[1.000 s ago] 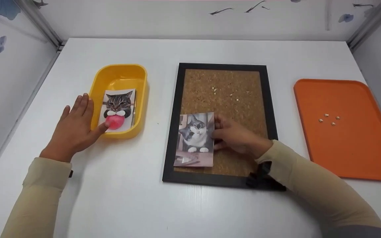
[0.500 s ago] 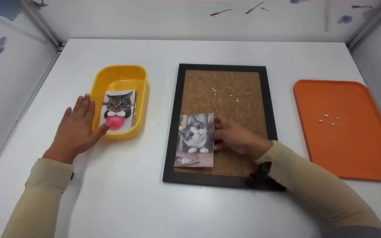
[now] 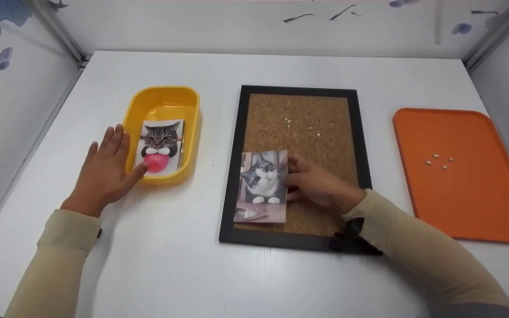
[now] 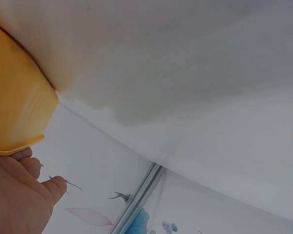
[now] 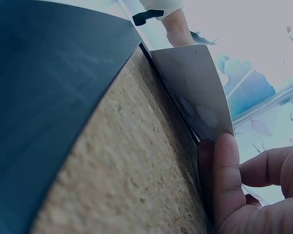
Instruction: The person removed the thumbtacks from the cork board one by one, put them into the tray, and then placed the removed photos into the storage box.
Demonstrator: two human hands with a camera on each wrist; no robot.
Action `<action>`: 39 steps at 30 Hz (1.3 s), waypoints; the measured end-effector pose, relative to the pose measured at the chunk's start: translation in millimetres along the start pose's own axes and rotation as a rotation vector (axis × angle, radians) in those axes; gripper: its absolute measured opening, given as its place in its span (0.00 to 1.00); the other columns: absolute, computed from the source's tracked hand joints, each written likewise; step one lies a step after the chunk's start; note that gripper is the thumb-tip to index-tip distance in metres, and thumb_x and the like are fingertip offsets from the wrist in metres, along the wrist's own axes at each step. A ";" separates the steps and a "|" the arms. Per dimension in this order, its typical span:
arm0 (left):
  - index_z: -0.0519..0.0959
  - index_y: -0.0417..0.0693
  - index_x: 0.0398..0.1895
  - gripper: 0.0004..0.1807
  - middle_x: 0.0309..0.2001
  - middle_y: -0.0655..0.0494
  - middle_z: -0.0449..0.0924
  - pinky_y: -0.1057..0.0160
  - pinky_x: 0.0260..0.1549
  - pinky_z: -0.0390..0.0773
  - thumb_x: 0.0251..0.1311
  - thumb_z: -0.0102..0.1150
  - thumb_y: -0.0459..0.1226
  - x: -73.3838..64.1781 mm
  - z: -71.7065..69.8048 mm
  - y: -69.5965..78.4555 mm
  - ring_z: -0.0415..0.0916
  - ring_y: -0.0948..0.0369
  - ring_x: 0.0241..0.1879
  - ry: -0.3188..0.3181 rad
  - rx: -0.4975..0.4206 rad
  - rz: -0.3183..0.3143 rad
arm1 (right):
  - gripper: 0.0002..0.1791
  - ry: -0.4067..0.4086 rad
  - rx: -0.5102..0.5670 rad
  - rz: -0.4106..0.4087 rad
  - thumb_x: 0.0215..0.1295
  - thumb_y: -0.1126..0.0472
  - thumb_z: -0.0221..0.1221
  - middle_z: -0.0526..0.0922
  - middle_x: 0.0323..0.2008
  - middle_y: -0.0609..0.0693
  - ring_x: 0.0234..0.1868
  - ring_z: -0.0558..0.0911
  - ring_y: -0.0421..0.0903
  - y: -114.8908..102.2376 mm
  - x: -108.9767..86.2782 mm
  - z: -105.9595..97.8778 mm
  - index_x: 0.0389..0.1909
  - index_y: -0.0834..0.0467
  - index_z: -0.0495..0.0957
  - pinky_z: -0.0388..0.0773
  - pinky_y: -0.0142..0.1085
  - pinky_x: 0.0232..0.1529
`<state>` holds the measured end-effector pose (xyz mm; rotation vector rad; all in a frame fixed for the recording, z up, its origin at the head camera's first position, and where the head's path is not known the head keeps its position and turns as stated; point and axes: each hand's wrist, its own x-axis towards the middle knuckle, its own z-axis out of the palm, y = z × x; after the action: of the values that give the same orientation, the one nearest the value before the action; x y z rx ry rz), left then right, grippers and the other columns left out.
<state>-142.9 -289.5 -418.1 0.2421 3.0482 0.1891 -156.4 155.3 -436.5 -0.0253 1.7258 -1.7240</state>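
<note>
My right hand [image 3: 318, 183] pinches the right edge of a cat photo [image 3: 261, 187], thumb on top. This photo lies over the lower left of a black-framed cork board [image 3: 298, 110]; in the right wrist view the photo card [image 5: 190, 83] stands slightly tilted off the cork [image 5: 132, 161]. On the left, my left hand [image 3: 104, 170] rests with straight fingers along the near left rim of a yellow container [image 3: 166, 104]. Inside it lies another photo [image 3: 161, 143], a tabby cat with a pink ball. The left wrist view shows the fingers [image 4: 31, 165] under the container's rim [image 4: 19, 145].
An orange tray [image 3: 466, 203] lies to the right, with several small metallic pins [image 3: 435, 156] on it. A few shiny gold bits [image 3: 287, 120] show on the upper cork. White walls [image 3: 237, 26] with painted motifs border the white table [image 3: 166, 265] at back and sides.
Both hands, the held photo and the container keep their places. Only a slight shift of the whole head view shows.
</note>
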 end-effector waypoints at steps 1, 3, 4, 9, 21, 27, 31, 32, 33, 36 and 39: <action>0.38 0.35 0.78 0.52 0.79 0.40 0.31 0.39 0.70 0.30 0.69 0.35 0.66 -0.1 -0.2 0.4 0.24 0.46 0.77 -0.004 -0.001 -0.003 | 0.26 0.001 -0.001 -0.002 0.66 0.76 0.49 0.74 0.54 0.61 0.46 0.80 0.54 -0.2 -0.2 0.2 0.63 0.57 0.60 0.82 0.42 0.37; 0.38 0.35 0.78 0.52 0.79 0.40 0.31 0.39 0.70 0.30 0.69 0.35 0.67 -0.3 -0.1 0.8 0.23 0.46 0.77 -0.007 -0.002 -0.011 | 0.27 0.000 -0.002 -0.006 0.66 0.76 0.49 0.74 0.53 0.60 0.45 0.79 0.53 -0.4 -0.4 0.8 0.64 0.57 0.60 0.82 0.41 0.35; 0.38 0.35 0.78 0.52 0.79 0.40 0.31 0.39 0.70 0.30 0.69 0.35 0.67 -0.3 -0.1 0.9 0.24 0.46 0.77 -0.006 -0.004 -0.013 | 0.27 0.000 -0.003 -0.007 0.66 0.76 0.49 0.74 0.53 0.60 0.45 0.79 0.53 -0.6 -0.7 1.0 0.64 0.57 0.59 0.81 0.40 0.35; 0.38 0.36 0.78 0.52 0.79 0.41 0.31 0.39 0.70 0.32 0.68 0.35 0.67 0.8 0.6 0.9 0.24 0.46 0.77 0.003 -0.014 -0.015 | 0.26 0.016 -0.010 -0.011 0.66 0.76 0.50 0.74 0.52 0.60 0.44 0.79 0.52 -1.9 -2.9 0.9 0.64 0.58 0.60 0.82 0.40 0.35; 0.38 0.36 0.78 0.53 0.79 0.41 0.31 0.38 0.70 0.32 0.68 0.35 0.67 1.0 2.5 0.1 0.24 0.46 0.77 0.004 -0.015 -0.016 | 0.23 0.028 -0.031 -0.035 0.68 0.74 0.50 0.75 0.53 0.61 0.45 0.80 0.54 -8.4 -6.3 -0.2 0.61 0.58 0.61 0.81 0.42 0.38; 0.38 0.36 0.78 0.53 0.79 0.41 0.32 0.38 0.70 0.32 0.68 0.35 0.67 1.6 3.6 0.0 0.25 0.46 0.77 0.013 -0.014 -0.012 | 0.21 0.031 -0.049 -0.048 0.70 0.73 0.49 0.74 0.52 0.61 0.45 0.79 0.54 -14.4 -7.3 -0.7 0.61 0.57 0.61 0.81 0.42 0.38; 0.39 0.35 0.78 0.52 0.79 0.40 0.32 0.37 0.70 0.32 0.69 0.36 0.66 1.6 3.4 -0.7 0.25 0.46 0.77 0.022 -0.018 -0.009 | 0.24 0.019 -0.045 -0.062 0.70 0.73 0.49 0.74 0.51 0.60 0.43 0.77 0.52 -19.4 -7.0 -0.9 0.64 0.56 0.60 0.78 0.38 0.36; 0.39 0.35 0.78 0.52 0.79 0.40 0.32 0.37 0.70 0.31 0.69 0.36 0.66 1.6 3.1 -0.5 0.25 0.45 0.77 0.022 -0.019 -0.009 | 0.25 0.019 -0.047 -0.061 0.70 0.73 0.49 0.74 0.51 0.60 0.43 0.77 0.51 -21.0 -7.2 -1.0 0.65 0.55 0.60 0.77 0.38 0.35; 0.39 0.35 0.78 0.52 0.79 0.40 0.32 0.37 0.70 0.31 0.69 0.36 0.66 1.7 3.0 -0.4 0.25 0.46 0.77 0.022 -0.020 -0.010 | 0.26 0.018 -0.052 -0.060 0.70 0.73 0.49 0.74 0.52 0.60 0.42 0.76 0.51 -22.6 -7.3 -1.3 0.66 0.54 0.59 0.77 0.37 0.35; 0.39 0.35 0.78 0.52 0.79 0.40 0.32 0.38 0.70 0.31 0.69 0.36 0.66 1.9 2.9 0.3 0.24 0.46 0.77 0.014 -0.019 -0.017 | 0.26 0.018 -0.066 -0.043 0.71 0.71 0.49 0.74 0.53 0.59 0.42 0.76 0.50 -27.3 -7.9 -1.3 0.67 0.53 0.59 0.76 0.37 0.35; 0.39 0.35 0.78 0.52 0.79 0.41 0.32 0.38 0.70 0.31 0.69 0.36 0.67 1.5 3.3 0.7 0.24 0.46 0.77 0.010 -0.019 -0.020 | 0.25 0.013 -0.099 -0.038 0.72 0.70 0.49 0.73 0.53 0.59 0.42 0.76 0.50 -31.8 -8.1 -1.1 0.66 0.52 0.59 0.77 0.39 0.38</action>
<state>-144.0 -288.1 -421.4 0.2096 3.0563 0.2180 -164.9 156.3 -404.8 -0.0917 1.8296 -1.6673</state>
